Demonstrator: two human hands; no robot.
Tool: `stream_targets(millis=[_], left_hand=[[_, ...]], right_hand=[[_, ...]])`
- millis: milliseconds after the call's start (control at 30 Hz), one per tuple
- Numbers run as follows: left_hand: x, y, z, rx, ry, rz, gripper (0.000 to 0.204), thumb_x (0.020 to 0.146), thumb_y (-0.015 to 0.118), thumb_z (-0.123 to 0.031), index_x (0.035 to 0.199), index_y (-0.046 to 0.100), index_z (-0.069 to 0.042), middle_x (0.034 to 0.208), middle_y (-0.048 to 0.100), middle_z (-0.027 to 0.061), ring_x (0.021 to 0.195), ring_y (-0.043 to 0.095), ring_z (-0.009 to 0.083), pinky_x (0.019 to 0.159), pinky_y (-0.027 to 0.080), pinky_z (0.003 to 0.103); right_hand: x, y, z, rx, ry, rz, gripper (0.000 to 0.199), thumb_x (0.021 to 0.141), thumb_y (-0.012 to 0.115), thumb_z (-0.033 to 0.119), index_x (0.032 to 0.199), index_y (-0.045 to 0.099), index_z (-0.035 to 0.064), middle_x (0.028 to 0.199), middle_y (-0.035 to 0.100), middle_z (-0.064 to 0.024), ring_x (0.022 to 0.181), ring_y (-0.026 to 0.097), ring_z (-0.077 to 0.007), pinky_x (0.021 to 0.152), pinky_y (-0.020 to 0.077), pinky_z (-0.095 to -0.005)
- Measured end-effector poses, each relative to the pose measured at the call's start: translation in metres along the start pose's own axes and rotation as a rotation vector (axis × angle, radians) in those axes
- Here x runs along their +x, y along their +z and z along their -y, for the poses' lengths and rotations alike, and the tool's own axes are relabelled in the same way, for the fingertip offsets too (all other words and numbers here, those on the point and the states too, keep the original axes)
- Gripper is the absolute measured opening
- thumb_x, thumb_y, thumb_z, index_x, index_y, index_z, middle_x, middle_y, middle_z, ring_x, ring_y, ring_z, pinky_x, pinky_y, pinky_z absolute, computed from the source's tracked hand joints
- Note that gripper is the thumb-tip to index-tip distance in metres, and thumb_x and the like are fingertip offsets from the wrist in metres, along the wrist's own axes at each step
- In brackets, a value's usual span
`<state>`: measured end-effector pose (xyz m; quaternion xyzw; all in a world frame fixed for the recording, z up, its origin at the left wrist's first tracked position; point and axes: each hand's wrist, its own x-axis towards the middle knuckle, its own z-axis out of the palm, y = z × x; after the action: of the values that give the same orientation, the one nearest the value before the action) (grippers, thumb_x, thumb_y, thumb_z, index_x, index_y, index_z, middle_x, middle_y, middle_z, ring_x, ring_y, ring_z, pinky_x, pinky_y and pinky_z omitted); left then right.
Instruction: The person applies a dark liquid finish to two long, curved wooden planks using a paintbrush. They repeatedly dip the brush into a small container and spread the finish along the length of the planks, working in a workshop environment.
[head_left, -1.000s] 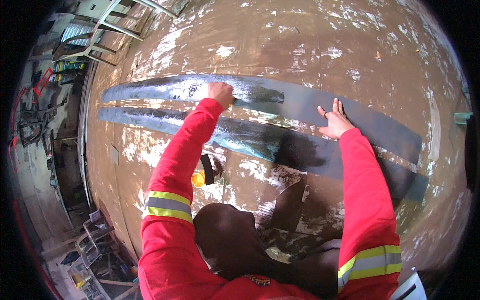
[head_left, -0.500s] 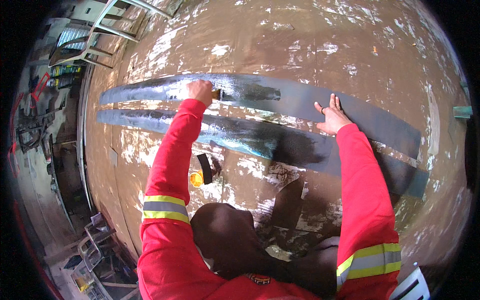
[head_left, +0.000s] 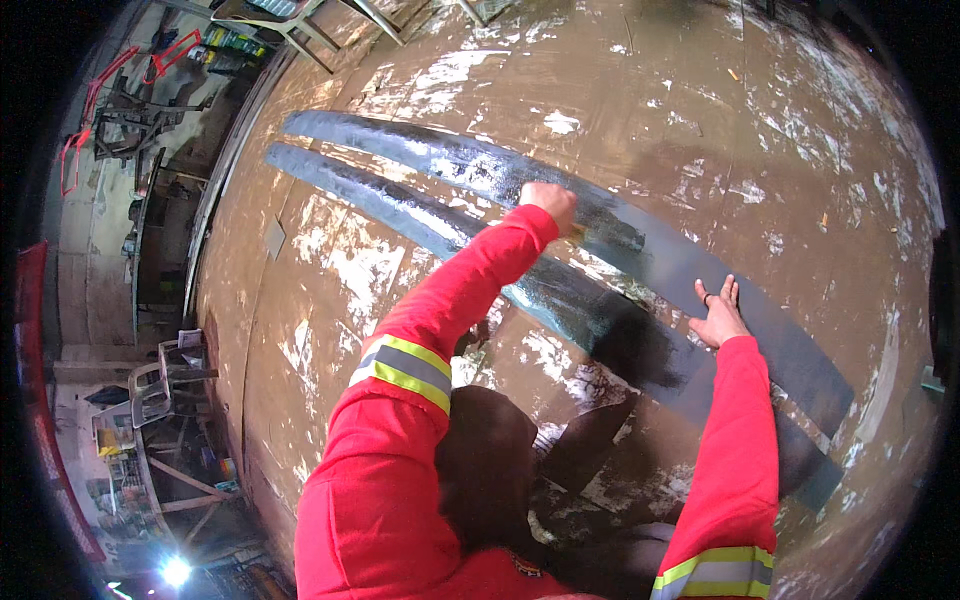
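My left hand (head_left: 552,203) is closed round a paintbrush (head_left: 577,232), whose dark bristles are mostly hidden behind the fist. It is over the far one of two long grey strips (head_left: 685,258), where glossy black coating covers the left stretch and bare grey lies to the right. My right hand (head_left: 720,313) rests on the bare part of that strip with fingers spread. Parallel and nearer to me lies the second strip (head_left: 690,385), partly coated black, with a bluish sheen midway. My left sleeve crosses in front of it.
Both strips lie on a brown surface (head_left: 800,180) with white worn patches. Pale chairs (head_left: 300,22) stand at the far left edge. Along the left are red frames (head_left: 178,55), another chair (head_left: 150,395), clutter and a bright lamp (head_left: 175,571).
The view has turned, so the strips now slope down to the right. My left hand has moved right along the far strip with the brush. My right hand stays on the bare part.
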<state>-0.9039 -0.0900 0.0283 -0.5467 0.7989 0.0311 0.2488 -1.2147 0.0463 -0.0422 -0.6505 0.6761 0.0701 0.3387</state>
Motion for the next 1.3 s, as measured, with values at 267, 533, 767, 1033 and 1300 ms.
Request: stream_targets(millis=[267, 533, 767, 1033, 1300], left_hand=[[0.017, 0.003, -0.046, -0.150, 0.197, -0.155, 0.018, 0.073, 0.063, -0.025, 0.084, 0.070, -0.014, 0.080, 0.068, 0.0135, 0.080, 0.066, 0.0330, 0.068, 0.052, 0.043], [0.055, -0.006, 0.016, 0.097, -0.053, -0.090, 0.026, 0.075, 0.064, -0.036, 0.085, 0.070, -0.013, 0.084, 0.068, 0.0136, 0.082, 0.067, 0.0297, 0.066, 0.053, 0.041], [0.068, -0.013, -0.019, 0.186, 0.080, -0.147, 0.017, 0.075, 0.063, -0.025, 0.085, 0.068, -0.013, 0.083, 0.069, 0.0105, 0.082, 0.068, 0.0284, 0.066, 0.053, 0.041], [0.079, -0.020, 0.002, -0.109, 0.148, -0.136, 0.025, 0.074, 0.064, -0.037, 0.089, 0.070, -0.017, 0.083, 0.068, 0.0116, 0.082, 0.066, 0.0294, 0.069, 0.052, 0.043], [0.066, -0.034, -0.025, 0.181, 0.127, -0.113, 0.015, 0.076, 0.060, -0.018, 0.087, 0.069, -0.012, 0.088, 0.069, 0.0106, 0.084, 0.068, 0.0285, 0.066, 0.054, 0.042]], right_hand=[[0.000, 0.001, -0.010, -0.049, -0.044, -0.050, 0.078, 0.071, 0.071, 0.032, 0.141, 0.038, 0.0190, 0.144, 0.003, -0.0391, 0.137, 0.007, -0.0487, 0.113, 0.0172, -0.0449], [-0.005, -0.004, -0.008, -0.015, 0.050, 0.006, 0.075, 0.073, 0.071, 0.033, 0.141, 0.038, 0.0264, 0.150, 0.000, -0.0300, 0.140, 0.006, -0.0437, 0.112, 0.0204, -0.0450], [-0.003, -0.003, -0.002, 0.008, 0.079, 0.021, 0.074, 0.074, 0.070, 0.036, 0.141, 0.038, 0.0278, 0.150, -0.002, -0.0285, 0.140, 0.004, -0.0420, 0.112, 0.0188, -0.0475], [-0.001, 0.001, -0.006, 0.034, 0.074, 0.015, 0.076, 0.073, 0.069, 0.041, 0.141, 0.037, 0.0282, 0.150, -0.001, -0.0282, 0.140, 0.002, -0.0424, 0.112, 0.0198, -0.0496], [-0.004, -0.002, -0.009, -0.015, 0.065, 0.017, 0.074, 0.075, 0.067, 0.038, 0.142, 0.036, 0.0269, 0.149, -0.001, -0.0304, 0.140, 0.005, -0.0444, 0.112, 0.0185, -0.0480]])
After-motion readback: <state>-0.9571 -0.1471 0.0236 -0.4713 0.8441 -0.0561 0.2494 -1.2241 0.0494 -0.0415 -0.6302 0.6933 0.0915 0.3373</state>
